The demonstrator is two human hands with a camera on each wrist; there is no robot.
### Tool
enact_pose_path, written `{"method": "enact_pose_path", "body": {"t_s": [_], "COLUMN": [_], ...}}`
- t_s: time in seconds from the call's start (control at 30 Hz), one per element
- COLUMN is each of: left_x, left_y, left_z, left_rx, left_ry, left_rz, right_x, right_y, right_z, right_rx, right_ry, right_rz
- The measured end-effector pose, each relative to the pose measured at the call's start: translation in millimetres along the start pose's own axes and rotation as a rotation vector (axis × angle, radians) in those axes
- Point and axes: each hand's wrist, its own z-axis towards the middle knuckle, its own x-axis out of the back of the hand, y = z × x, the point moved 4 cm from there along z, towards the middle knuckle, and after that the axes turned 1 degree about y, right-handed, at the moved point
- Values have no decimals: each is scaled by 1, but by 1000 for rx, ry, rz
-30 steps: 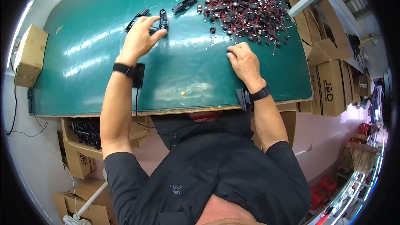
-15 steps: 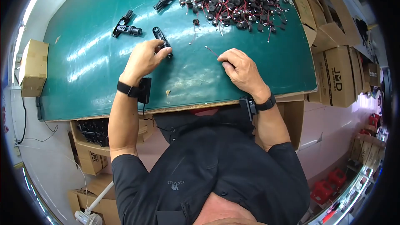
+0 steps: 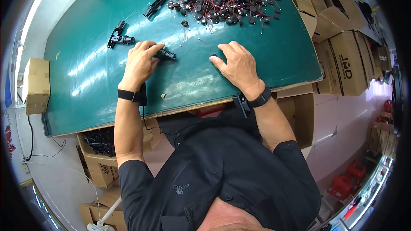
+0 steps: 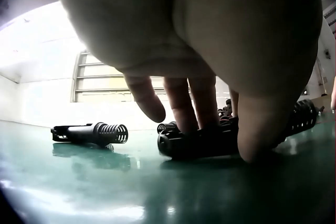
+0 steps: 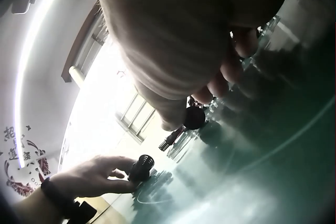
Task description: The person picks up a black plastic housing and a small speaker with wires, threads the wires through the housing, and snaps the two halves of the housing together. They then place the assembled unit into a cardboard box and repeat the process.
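Turned since a moment ago, the black tube juts rightward from the left grip pinching it.

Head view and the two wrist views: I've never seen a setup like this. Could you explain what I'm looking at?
There's no machine here, just a person's bare left hand and right hand. The head view comes from a camera worn on the head, looking down; the other two come from cameras worn on the wrists, so each shows its own hand very close.

On the green tabletop lie a heap of small black discs with red wires and several black parts with coil-like ends. The left hand grips another such part; the right pinches a single black disc.
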Motion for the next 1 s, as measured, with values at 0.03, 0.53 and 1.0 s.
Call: {"method": "enact_pose_path", "body": {"t_s": [0.03,0.53,1.0], "left_x": [2,0,-32], "left_y": [5,35,27], "left_z": [-3,-61,-116], "left_rx": [2,196,455], "left_ry": [-1,116,354], "left_rz": [1,-327,-979], "right_x": [0,-3,12], "right_y": [-2,-1,-55], "right_z": [2,4,-1], "right_rx": [-4,28,135], "right_ry": [-8,-9,-6], "right_rz": [-3,332,782]}}
